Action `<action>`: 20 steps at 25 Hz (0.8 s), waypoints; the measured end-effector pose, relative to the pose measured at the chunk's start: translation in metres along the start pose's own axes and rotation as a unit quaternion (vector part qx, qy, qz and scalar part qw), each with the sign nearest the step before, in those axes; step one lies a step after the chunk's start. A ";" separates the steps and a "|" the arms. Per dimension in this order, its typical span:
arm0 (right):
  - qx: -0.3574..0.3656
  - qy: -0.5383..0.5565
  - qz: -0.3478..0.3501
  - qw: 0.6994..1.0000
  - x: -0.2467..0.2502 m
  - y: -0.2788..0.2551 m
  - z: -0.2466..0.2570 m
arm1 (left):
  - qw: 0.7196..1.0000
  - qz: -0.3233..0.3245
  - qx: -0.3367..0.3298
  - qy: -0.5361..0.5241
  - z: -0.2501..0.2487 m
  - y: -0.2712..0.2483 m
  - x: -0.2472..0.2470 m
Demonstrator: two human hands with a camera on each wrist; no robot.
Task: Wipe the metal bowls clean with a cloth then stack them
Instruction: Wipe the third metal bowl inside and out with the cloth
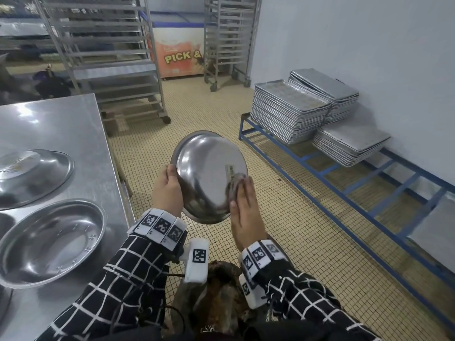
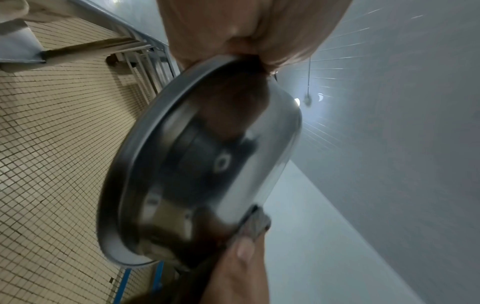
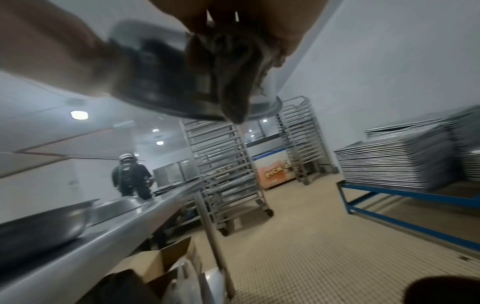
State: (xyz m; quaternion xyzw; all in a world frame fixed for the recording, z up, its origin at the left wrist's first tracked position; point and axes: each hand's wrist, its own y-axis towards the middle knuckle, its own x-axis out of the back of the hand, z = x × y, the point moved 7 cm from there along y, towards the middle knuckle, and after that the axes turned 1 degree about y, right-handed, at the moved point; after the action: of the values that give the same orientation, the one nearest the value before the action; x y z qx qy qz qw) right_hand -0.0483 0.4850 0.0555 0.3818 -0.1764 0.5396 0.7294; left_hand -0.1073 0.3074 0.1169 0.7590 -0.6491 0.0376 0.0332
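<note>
Right wrist alone shows the cloth bunched — pressed against the bowl.

Your head view is evenly lit, with glare on the bench; both wrist views are dim, motion-blurred, edge-warped.

Held bowl sits mid-air over the floor, tilted, underside toward the camera, between the left hand at its left rim and the right hand at its lower right edge, with the cloth between right hand and bowl. Table lies to the left; on it one bowl sits near, open side up, and an upturned bowl behind it. Low rack runs along the right wall, carrying tray stacks. Trolley racks and a chest freezer stand behind.
</note>
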 end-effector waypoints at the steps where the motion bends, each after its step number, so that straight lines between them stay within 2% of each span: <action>1: 0.028 -0.004 0.000 1.000 -0.007 -0.004 0.012 | 1.000 0.003 -0.002 0.005 0.000 -0.002 -0.002; 4: 0.085 -0.023 -0.015 0.996 -0.007 0.007 0.050 | 1.000 0.015 0.002 -0.006 0.003 -0.006 -0.008; 7: 0.115 -0.034 -0.043 0.992 0.016 0.035 0.066 | 0.999 0.032 0.029 -0.030 0.008 -0.007 -0.008; 11: 0.056 -0.041 -0.082 0.994 0.039 0.058 0.037 | 0.997 0.013 0.049 -0.057 0.005 -0.006 0.003; 13: 0.027 0.004 -0.083 0.996 0.039 0.046 0.016 | 0.996 -0.003 0.063 -0.064 0.010 -0.003 0.009; 16: 0.026 0.017 -0.060 0.998 0.024 0.014 0.003 | 0.993 -0.014 0.095 -0.068 0.023 -0.002 0.011; 20: 0.126 -0.030 -0.015 0.991 -0.006 -0.007 0.036 | 0.997 -0.005 0.072 -0.041 0.022 -0.011 0.002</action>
State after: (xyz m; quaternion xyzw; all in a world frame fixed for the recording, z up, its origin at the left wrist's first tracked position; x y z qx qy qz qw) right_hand -0.0380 0.4529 0.0722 0.4891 -0.1227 0.5346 0.6781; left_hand -0.0958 0.3054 0.0950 0.7638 -0.6415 0.0532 -0.0478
